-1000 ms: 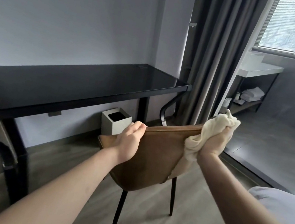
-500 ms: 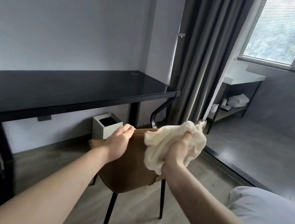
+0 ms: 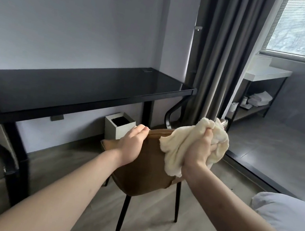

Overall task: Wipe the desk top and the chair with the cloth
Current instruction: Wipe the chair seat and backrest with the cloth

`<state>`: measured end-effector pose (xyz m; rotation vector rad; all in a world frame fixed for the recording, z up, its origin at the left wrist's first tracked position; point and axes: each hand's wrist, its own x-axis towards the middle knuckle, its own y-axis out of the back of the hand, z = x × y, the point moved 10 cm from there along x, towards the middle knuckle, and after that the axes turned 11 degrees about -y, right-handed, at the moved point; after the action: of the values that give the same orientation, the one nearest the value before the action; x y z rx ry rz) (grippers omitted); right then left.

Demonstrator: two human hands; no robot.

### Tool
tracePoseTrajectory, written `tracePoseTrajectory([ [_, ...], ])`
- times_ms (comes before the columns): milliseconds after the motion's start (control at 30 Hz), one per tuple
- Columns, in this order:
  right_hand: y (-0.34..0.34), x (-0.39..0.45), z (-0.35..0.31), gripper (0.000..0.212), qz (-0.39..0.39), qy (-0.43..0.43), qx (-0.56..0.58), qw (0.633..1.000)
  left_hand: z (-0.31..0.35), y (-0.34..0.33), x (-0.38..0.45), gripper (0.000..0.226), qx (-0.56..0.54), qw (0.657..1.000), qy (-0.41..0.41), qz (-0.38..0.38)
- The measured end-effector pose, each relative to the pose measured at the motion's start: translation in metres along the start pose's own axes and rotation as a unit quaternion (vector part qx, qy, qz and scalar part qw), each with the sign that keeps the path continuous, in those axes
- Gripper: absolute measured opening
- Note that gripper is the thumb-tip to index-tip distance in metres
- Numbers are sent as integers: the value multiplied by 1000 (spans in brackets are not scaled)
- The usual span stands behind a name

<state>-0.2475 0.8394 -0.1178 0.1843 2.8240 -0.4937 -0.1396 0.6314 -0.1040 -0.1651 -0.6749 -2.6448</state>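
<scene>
A brown leather chair (image 3: 146, 167) with thin black legs stands in front of me, its back turned to me. My left hand (image 3: 132, 142) grips the top edge of the chair back at its left end. My right hand (image 3: 199, 150) is closed on a bunched cream cloth (image 3: 177, 150), pressed against the upper right part of the chair back. Most of the seat is hidden behind the backrest. The black glossy desk top (image 3: 75, 85) runs along the wall beyond the chair, to the left.
A white square bin (image 3: 119, 125) sits on the floor under the desk's right end. Grey curtains (image 3: 219, 55) hang right of the desk. Behind them is a white shelf unit (image 3: 265, 74) with folded towels. A pale bed corner (image 3: 290, 221) lies at the right edge.
My right hand has slid the cloth leftward along the top of the chair back, from its right corner toward the middle. My left hand has kept its grip on the chair's top edge.
</scene>
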Motion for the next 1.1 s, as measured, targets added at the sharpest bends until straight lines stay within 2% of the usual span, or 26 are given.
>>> tracePoseTrajectory([
  [67,7,12,-25,56,1,50,24,998,-3,0,3,46,16,1000,-12,-1],
  [100,16,21,-35,51,25,70,42,996,-6,0,4,45,19,1000,-16,0],
  [167,31,51,-47,41,43,62,98,992,-10,0,8,44,9,1000,-22,1],
  [233,36,83,-62,31,41,28,92,994,-12,-2,9,43,2,1000,-24,0],
  [333,39,142,-58,37,3,-50,22,999,-10,0,9,42,-2,1000,-28,13],
  [433,34,157,-56,41,-1,-70,-57,996,-11,-1,9,45,8,1000,-24,5],
  [533,30,99,-79,43,26,-21,-190,981,-9,-1,8,52,12,1000,-18,4],
  [600,25,64,-94,42,51,60,-272,959,-6,0,6,47,15,1000,-14,12],
  [700,5,13,-86,65,-22,163,-305,938,-3,1,2,45,25,999,-15,13],
  [800,-14,-22,-72,55,-66,229,-400,885,-2,0,-2,47,24,1000,-13,11],
  [1000,4,-20,-75,35,-65,295,-333,893,1,-7,-11,46,23,1000,-14,9],
  [1100,13,-4,-82,21,-51,265,-255,928,0,-6,-9,46,19,1000,-17,18],
])
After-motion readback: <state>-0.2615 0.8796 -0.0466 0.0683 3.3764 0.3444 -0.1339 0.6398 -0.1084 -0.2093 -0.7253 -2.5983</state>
